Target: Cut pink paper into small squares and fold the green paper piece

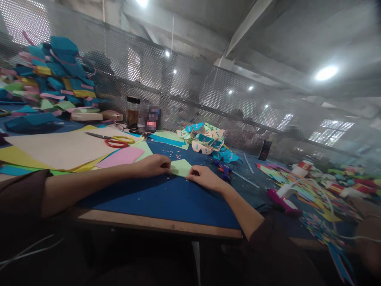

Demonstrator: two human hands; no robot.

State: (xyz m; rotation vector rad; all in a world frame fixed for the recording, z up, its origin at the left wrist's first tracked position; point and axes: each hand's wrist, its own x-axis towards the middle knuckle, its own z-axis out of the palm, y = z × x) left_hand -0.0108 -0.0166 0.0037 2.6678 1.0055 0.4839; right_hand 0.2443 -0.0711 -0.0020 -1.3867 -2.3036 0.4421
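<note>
Between my two hands lies a small piece of light green paper (181, 167) on the blue tabletop (160, 202). The curled fingers of my left hand (155, 165) pinch its left edge. At the right edge, my right hand (203, 176) grips it with thumb and fingers closed. Just beyond my left forearm rest a pink paper sheet (121, 157) and another pale green sheet (145, 151). Scissors (117, 140) with red and yellow handles lie on a large cream sheet (65, 147). A blue glue gun (223, 168) sits to the right of my right hand.
Decorated paper pieces (205, 139) are heaped at the back. A lidded jar (133, 113) stands by the mesh partition (184, 87). Blue folded paper (62, 67) is piled far left. At right are a magenta power strip (282, 201), its white cable, and colourful strips (321, 230).
</note>
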